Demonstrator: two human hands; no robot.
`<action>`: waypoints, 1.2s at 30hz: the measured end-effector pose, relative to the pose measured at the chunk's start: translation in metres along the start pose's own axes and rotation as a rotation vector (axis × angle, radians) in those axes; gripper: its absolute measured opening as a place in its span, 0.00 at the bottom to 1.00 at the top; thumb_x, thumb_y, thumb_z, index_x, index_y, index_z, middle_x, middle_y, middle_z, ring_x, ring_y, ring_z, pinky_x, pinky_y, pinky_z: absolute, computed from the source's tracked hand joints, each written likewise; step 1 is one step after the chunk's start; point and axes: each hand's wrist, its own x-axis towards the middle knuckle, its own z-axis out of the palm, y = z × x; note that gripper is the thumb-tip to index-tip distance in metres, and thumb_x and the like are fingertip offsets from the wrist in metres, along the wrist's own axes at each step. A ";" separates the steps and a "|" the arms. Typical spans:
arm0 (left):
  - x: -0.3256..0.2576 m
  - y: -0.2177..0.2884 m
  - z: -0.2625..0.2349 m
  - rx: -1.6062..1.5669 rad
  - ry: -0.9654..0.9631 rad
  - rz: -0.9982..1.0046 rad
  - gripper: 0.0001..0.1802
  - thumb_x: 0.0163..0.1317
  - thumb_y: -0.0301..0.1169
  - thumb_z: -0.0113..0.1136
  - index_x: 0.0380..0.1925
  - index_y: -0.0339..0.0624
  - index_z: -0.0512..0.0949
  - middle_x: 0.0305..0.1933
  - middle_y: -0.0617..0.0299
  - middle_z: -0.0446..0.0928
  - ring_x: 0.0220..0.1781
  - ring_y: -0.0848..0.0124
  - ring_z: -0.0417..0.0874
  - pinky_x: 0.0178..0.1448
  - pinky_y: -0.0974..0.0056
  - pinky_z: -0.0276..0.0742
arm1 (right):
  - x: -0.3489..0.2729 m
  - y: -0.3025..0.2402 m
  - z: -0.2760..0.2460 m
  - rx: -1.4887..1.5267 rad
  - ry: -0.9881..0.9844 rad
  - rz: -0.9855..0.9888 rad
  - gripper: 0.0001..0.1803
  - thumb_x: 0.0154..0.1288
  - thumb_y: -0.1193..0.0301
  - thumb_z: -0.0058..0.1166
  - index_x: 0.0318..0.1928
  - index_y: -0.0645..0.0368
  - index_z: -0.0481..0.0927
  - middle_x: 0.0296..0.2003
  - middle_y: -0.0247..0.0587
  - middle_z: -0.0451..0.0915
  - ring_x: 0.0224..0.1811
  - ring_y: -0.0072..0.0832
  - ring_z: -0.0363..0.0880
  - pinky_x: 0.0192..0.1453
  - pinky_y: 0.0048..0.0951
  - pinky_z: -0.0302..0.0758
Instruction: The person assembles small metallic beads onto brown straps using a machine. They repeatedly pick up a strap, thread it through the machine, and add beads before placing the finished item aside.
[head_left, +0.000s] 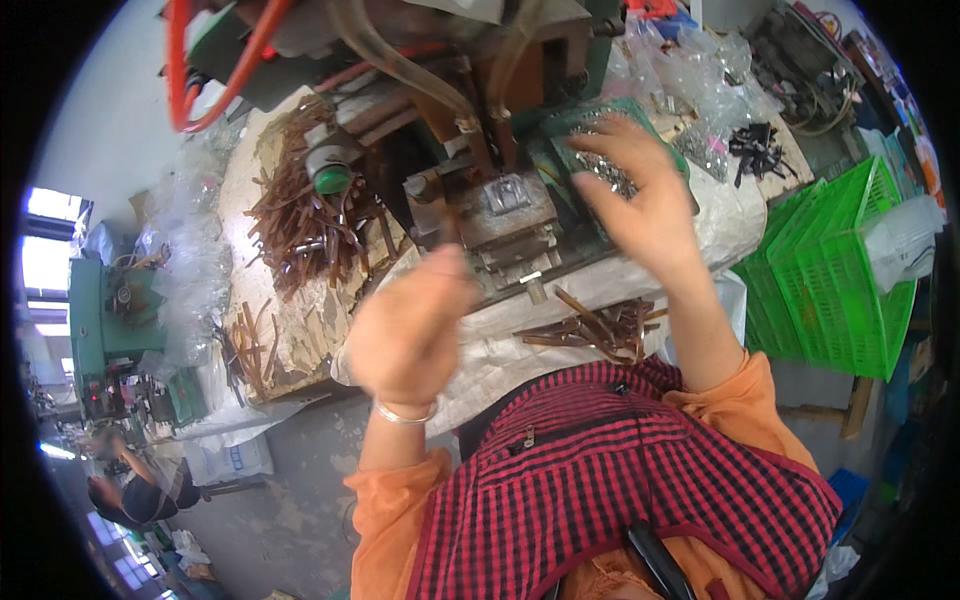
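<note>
My left hand, with a bangle at the wrist, is raised just in front and to the left of a bench press's metal die block. Motion smears its fingers, so I cannot see whether anything is in them. Above a green tray of small shiny metal parts, my right hand has its thumb and fingers apart. Nothing shows in its grasp. A large heap of brown strips lies left of the press, and a smaller bunch of brown strips rests at the bench's front edge.
A green-capped button stands left of the die block. Red tubing hangs at the upper left. Black strips lie on the right of the bench, beside stacked green crates. Another person works at the far left.
</note>
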 end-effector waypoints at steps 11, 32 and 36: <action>0.006 -0.005 0.044 -0.076 -0.056 0.332 0.15 0.49 0.26 0.74 0.39 0.43 0.85 0.40 0.55 0.87 0.22 0.71 0.81 0.23 0.70 0.71 | -0.012 0.105 0.021 -0.271 0.235 0.144 0.07 0.58 0.71 0.63 0.34 0.60 0.82 0.38 0.45 0.82 0.44 0.46 0.78 0.50 0.43 0.73; -0.027 -0.128 -0.052 0.579 0.040 -0.164 0.10 0.50 0.20 0.66 0.34 0.44 0.85 0.37 0.60 0.82 0.40 0.62 0.80 0.45 0.59 0.74 | -0.006 0.095 0.058 0.677 0.405 0.440 0.11 0.72 0.75 0.55 0.51 0.63 0.81 0.45 0.35 0.83 0.47 0.20 0.79 0.56 0.22 0.73; -0.040 -0.189 -0.023 0.769 -0.319 -0.076 0.12 0.47 0.23 0.67 0.35 0.45 0.86 0.39 0.61 0.80 0.41 0.58 0.78 0.48 0.55 0.74 | -0.011 0.082 0.049 0.496 0.322 0.349 0.10 0.72 0.75 0.56 0.50 0.63 0.83 0.44 0.34 0.84 0.47 0.19 0.79 0.56 0.21 0.72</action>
